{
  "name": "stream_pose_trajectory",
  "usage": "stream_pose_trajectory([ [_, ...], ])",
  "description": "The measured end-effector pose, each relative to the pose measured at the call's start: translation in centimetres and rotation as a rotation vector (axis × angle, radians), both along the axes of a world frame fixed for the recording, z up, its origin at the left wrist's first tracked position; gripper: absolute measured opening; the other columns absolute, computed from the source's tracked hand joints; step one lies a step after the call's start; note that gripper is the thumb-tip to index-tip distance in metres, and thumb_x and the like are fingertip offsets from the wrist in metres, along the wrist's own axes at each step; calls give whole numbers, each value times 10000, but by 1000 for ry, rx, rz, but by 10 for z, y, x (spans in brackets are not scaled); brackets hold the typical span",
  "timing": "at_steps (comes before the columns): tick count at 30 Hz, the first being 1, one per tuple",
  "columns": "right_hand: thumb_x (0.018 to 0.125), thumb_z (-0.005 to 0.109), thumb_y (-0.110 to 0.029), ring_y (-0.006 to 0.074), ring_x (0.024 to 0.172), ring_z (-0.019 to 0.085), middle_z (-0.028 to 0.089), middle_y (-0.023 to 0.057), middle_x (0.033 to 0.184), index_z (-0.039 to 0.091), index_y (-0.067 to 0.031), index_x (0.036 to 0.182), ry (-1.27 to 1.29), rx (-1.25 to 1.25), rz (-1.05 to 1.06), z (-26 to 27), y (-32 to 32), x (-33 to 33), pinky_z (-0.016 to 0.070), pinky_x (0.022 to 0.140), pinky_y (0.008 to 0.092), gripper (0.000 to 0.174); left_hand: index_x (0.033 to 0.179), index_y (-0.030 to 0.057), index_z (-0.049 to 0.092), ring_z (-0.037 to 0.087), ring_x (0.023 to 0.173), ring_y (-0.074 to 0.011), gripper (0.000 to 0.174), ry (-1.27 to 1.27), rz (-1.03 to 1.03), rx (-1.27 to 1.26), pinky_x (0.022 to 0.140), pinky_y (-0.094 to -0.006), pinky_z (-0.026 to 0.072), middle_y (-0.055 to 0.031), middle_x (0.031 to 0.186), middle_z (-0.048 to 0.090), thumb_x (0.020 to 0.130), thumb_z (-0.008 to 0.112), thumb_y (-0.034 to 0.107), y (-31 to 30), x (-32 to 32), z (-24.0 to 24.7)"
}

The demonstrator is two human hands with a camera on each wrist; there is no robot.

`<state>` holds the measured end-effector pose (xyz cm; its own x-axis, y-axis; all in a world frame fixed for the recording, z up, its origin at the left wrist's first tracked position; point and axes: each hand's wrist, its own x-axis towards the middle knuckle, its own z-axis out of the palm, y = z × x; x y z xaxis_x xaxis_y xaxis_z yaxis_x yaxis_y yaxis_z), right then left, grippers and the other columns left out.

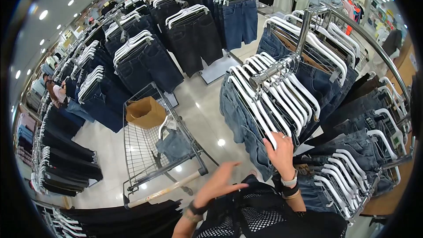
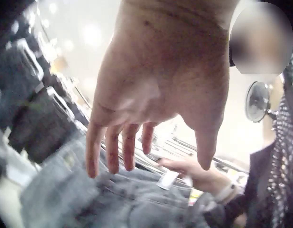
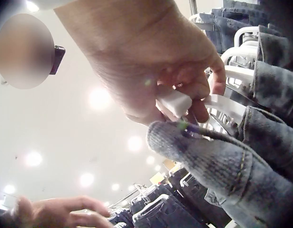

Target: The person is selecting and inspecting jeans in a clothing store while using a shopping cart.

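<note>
My right hand [image 1: 280,154] grips the near end of a white hanger [image 3: 177,100] at the front of a chrome rack, with the fingers curled round it in the right wrist view. Faded blue-grey jeans [image 1: 255,150] hang from the front hangers, and their waistband [image 3: 203,152] shows just below the hand. My left hand [image 1: 220,183], blurred in the head view, hovers before my body, between the cart and the rack. Its fingers are spread and hold nothing in the left wrist view, where the jeans [image 2: 113,204] appear beyond them.
A wire shopping cart [image 1: 163,189] stands at the left, with a brown paper bag [image 1: 145,111] and a denim garment [image 1: 176,144] on a hanger in it. The chrome rail [image 1: 275,72] juts towards me. Lower right, more white hangers [image 1: 341,180] carry jeans. Dark denim racks [image 1: 194,37] stand beyond.
</note>
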<state>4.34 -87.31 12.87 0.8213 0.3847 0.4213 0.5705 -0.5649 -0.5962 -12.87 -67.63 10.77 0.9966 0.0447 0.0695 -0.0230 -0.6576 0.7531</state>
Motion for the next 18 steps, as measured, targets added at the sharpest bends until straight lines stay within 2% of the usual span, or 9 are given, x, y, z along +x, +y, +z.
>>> stream_pose_trajectory([
  [2,784,664,-173,324,727,566,628,135,826,644,-16,926,-1,12,-21,1,4,-6,387,750,384,213,1218,-64,438,512,1065,-383,740,-91,-188,-166,922,-411,416,-232,1139,525,717,782,359,-40,37,-9],
  [5,789,659,-168,357,714,560,625,148,816,660,-21,927,22,60,-51,6,11,-14,398,723,397,202,1181,-91,432,522,1070,-384,734,-16,-236,-168,910,-415,426,-257,1140,527,720,776,365,-77,75,-26],
  [7,790,660,-175,359,712,556,617,154,802,663,-15,939,15,59,-90,0,13,-14,394,730,395,219,1134,-80,451,553,1051,-369,625,114,-132,-245,879,-422,444,-253,1125,553,749,750,311,-85,87,-32],
  [8,790,661,-177,360,709,554,613,156,796,664,-13,946,0,68,-102,-1,13,-13,393,733,392,227,1134,-80,451,553,1051,-369,625,109,-144,-242,879,-422,444,-253,1125,553,749,750,311,-85,91,-40],
  [11,789,665,-173,362,732,560,605,162,773,664,-6,970,34,57,-120,6,22,-21,399,723,402,246,1115,-65,437,605,910,-389,533,17,-99,-399,766,-404,491,-243,1071,584,782,723,238,-84,88,-56],
  [13,790,665,-168,364,727,567,602,168,762,665,1,971,13,43,-128,6,22,-21,406,702,409,248,1117,-22,450,590,819,-460,423,27,8,-486,698,-472,471,-270,919,610,787,652,149,-86,86,-56],
  [15,791,671,-162,372,697,580,593,185,735,663,26,971,-23,71,-100,3,20,-17,425,624,426,260,1119,-11,450,575,810,-473,418,22,-24,-434,678,-484,462,-287,887,599,775,643,128,-76,81,-63],
  [16,792,670,-145,346,615,593,588,180,721,658,44,966,-63,43,-95,4,17,-15,432,572,396,257,1121,0,450,559,801,-486,417,19,-50,-374,657,-496,452,-304,856,587,763,635,107,-70,79,-69],
  [18,789,671,-121,300,561,603,586,167,706,651,43,994,30,83,-97,7,10,-12,439,550,360,263,1106,-2,465,549,828,-483,407,-48,-45,-347,667,-502,443,-315,835,578,740,622,84,-61,71,-86],
])
